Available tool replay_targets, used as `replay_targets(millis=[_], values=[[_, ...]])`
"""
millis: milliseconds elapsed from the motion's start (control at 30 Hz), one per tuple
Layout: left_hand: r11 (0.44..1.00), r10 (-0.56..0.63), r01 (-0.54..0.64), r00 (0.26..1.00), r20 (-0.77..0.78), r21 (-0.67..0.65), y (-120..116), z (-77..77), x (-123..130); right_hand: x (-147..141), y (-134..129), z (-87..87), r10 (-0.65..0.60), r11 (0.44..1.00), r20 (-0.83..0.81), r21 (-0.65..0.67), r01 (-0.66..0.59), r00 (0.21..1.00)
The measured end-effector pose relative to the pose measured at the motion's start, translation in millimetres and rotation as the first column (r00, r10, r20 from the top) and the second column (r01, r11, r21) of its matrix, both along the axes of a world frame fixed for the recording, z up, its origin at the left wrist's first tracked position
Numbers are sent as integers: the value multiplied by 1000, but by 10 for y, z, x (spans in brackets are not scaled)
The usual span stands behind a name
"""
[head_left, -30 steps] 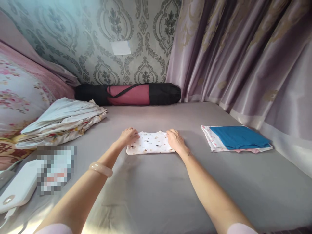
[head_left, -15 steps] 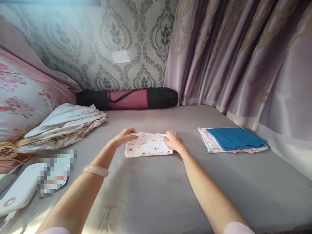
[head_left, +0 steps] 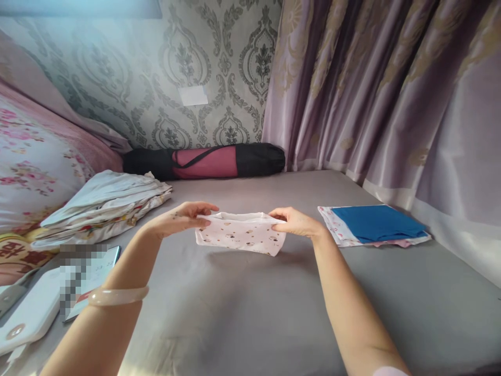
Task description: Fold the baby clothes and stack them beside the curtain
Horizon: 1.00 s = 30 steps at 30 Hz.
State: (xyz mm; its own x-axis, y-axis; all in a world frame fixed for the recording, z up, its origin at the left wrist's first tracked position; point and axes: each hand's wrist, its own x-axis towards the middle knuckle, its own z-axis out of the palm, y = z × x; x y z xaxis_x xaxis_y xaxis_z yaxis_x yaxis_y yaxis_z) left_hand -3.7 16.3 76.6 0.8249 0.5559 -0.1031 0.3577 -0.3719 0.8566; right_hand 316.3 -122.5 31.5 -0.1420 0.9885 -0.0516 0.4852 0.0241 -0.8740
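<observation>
A folded white cloth with small printed figures (head_left: 242,235) hangs between my two hands, a little above the grey sheet. My left hand (head_left: 190,216) pinches its upper left corner between thumb and fingers. At the upper right corner, my right hand (head_left: 295,220) grips it the same way. The cloth's near edge droops, and a shadow lies on the sheet below. To the right, a folded blue cloth (head_left: 381,223) rests on top of folded patterned cloths (head_left: 332,227).
Crumpled white cloths (head_left: 105,201) lie at the left by a floral pillow (head_left: 31,162). Nearer are a phone (head_left: 94,277) and a white device with a cable (head_left: 39,303). A black and red roll bag (head_left: 207,161) lies along the wall, beside curtains (head_left: 332,78).
Both hands have lifted the printed cloth off the sheet by its upper corners. My wrists have moved outward, and the cloth's near edge now hangs down.
</observation>
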Motion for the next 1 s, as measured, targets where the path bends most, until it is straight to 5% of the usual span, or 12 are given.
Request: replay_targets(millis=[133,233,333,500,567,667,833,1000], values=[[980,57,-44,996,-61,196,39,25,43,-32,-22,97,-135,978,119,177,113,984],[839,225,-257,967,123,481,54,4,79,-95,31,105,-338,868,173,438,235,925],[751,262,-357,933,246,555,53,-117,40,-139,78,64,-370,823,232,531,201,900],[835,104,-46,992,-76,548,-58,-522,-128,-140,103,-161,-60,977,390,210,-25,919],[854,43,52,985,-169,517,-132,-675,-182,-146,105,-241,36,997,400,42,-57,916],[847,24,89,978,-205,524,-216,-818,-231,-167,108,-290,78,997,405,-32,-71,911],[827,3,142,967,-256,544,-269,-867,-263,-173,87,-261,139,989,427,-97,-108,894],[855,14,113,971,-239,506,-345,-750,-216,-161,63,-202,214,976,356,-110,-187,910]])
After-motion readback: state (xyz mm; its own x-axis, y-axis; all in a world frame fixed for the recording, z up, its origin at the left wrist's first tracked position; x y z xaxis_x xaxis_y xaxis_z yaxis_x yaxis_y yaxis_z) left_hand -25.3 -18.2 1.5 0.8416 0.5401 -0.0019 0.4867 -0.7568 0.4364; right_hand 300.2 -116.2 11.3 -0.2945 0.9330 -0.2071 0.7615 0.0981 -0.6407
